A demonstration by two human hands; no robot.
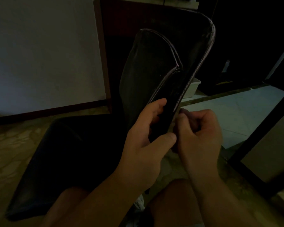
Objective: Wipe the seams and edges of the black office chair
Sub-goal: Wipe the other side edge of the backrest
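Note:
The black office chair's backrest stands upright in the middle of the dim view, its piped seams catching light. Its seat spreads out to the lower left. My left hand grips the lower edge of the backrest, fingers on the front face and thumb on the rim. My right hand is curled just right of that rim, fingertips pinched against the seam. A small dark wad, perhaps a cloth, shows at its fingertips, but the dim light hides what it is.
A dark wooden cabinet stands behind the chair against a pale wall. A white plastic bin sits on the floor beyond the backrest. A dark table frame runs along the right. My bare knees are at the bottom.

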